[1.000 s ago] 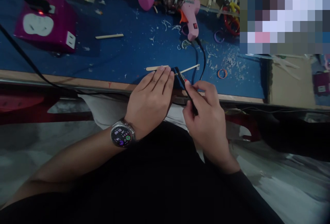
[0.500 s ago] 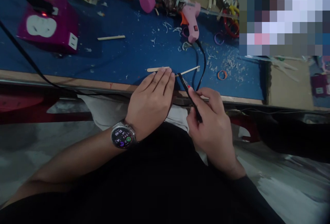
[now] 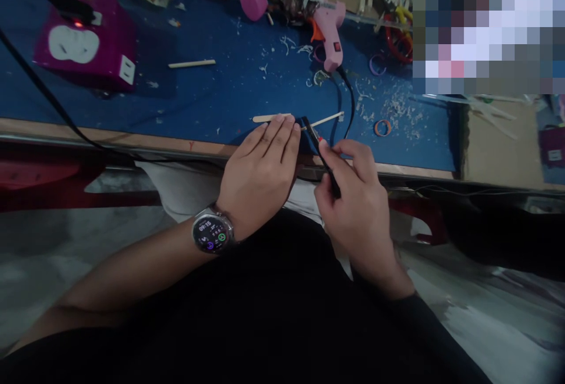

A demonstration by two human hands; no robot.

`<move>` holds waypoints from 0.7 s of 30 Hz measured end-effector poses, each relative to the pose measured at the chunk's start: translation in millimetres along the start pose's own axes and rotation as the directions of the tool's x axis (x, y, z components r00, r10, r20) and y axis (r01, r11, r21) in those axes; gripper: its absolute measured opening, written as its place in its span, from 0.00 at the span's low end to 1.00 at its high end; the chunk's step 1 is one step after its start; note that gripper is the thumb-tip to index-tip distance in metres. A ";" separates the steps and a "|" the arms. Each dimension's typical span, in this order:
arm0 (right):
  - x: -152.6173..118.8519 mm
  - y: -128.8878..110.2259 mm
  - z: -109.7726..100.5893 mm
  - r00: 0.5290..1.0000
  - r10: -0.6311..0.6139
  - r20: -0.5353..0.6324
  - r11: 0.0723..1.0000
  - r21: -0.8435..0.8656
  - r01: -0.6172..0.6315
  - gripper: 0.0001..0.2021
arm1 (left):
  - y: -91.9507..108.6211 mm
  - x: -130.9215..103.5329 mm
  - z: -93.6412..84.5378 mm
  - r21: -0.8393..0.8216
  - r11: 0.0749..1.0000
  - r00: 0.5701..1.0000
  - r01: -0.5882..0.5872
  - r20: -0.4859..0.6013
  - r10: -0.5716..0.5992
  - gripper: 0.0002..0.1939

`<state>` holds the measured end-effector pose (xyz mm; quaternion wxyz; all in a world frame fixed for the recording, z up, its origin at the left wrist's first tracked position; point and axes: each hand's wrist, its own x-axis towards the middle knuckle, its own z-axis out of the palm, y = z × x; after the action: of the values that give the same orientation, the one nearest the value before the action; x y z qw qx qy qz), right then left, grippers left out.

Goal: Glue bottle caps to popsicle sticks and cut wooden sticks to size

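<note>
My left hand (image 3: 265,154), with a watch on its wrist, lies flat at the table's front edge, fingers stretched out together. Its fingertips press down on a wooden craft stick (image 3: 267,118), whose rounded end sticks out on the left. A thin strip of wood (image 3: 329,119) juts out to the right of the fingertips; whether it is part of the same stick is hidden. My right hand (image 3: 353,195) is closed around a slim black cutter knife (image 3: 324,157) with a red slider. The knife's tip is at the thin strip, close beside my left fingertips.
A pink glue gun (image 3: 332,36) lies ahead, its cord trailing toward me. At left stands a purple power socket box (image 3: 88,48) with a cable. Another stick (image 3: 192,64), an orange ring (image 3: 382,128), white shavings and a cardboard piece (image 3: 503,142) lie about.
My right hand and the knife have shifted slightly left and forward, so the tip now reaches past the thin strip. My left hand stays pressed on the stick.
</note>
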<state>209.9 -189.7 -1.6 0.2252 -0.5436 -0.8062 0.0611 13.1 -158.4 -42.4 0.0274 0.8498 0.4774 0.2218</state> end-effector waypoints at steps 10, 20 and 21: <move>-1.2 2.2 -0.5 1.000 -0.001 0.011 1.000 0.006 0.001 0.28 | 0.0 -0.8 0.4 -0.074 0.997 1.000 0.030 0.007 -0.030 0.30; -0.3 0.1 -0.8 0.999 0.007 0.031 1.000 0.004 -0.007 0.28 | 0.7 0.6 -1.2 -0.048 0.999 1.000 0.020 0.013 -0.020 0.28; 0.7 0.4 0.3 1.000 0.009 0.015 1.000 0.008 -0.009 0.27 | 0.6 0.6 -1.5 -0.048 0.999 1.000 0.020 0.014 -0.019 0.29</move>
<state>209.9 -188.9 -1.7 0.2211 -0.5460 -0.8051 0.0692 13.3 -158.4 -40.7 0.0530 0.8457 0.4800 0.2273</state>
